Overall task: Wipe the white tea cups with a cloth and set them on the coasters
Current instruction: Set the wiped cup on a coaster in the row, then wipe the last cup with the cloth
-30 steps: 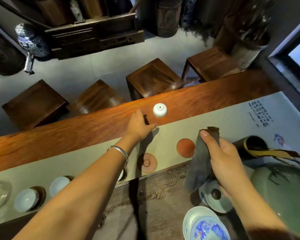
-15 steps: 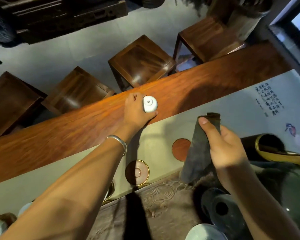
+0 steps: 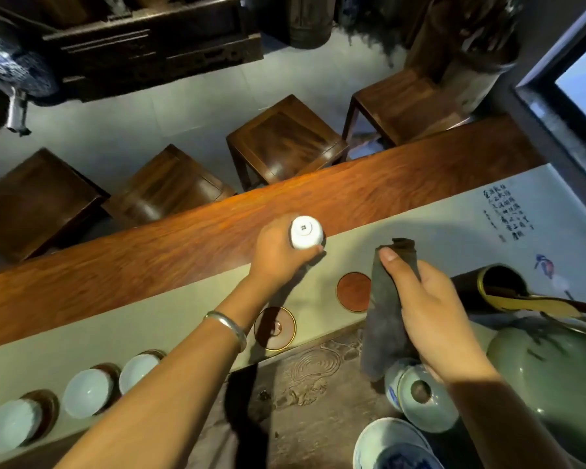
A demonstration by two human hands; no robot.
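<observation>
Since a second ago, when it stood untouched on the table with the left hand just short of it, an upturned white cup (image 3: 306, 231) has been gripped by the left hand (image 3: 279, 257), fingers curled round its side, foot ring facing up; whether it is lifted clear of the table (image 3: 183, 245) cannot be told. A dark cloth (image 3: 384, 313) is held in the right hand (image 3: 427, 309), pinched under the thumb at its top and hanging down past the palm, as it was before. Two bare coasters are seen on the pale runner (image 3: 454, 228): a red one (image 3: 352, 292) just beside the cloth, and a gold-rimmed one (image 3: 274, 328) near the left wrist, which bears a silver bangle (image 3: 227, 328). Three more cups (image 3: 88, 392) are set on coasters in a row at the lower left. A lidded bowl (image 3: 420, 394) is partly covered by the right hand, with a green pot (image 3: 548, 377) to its right and a blue-and-white bowl (image 3: 396, 446) at the bottom edge. Wooden stools (image 3: 285, 140) are lined up beyond the table
</observation>
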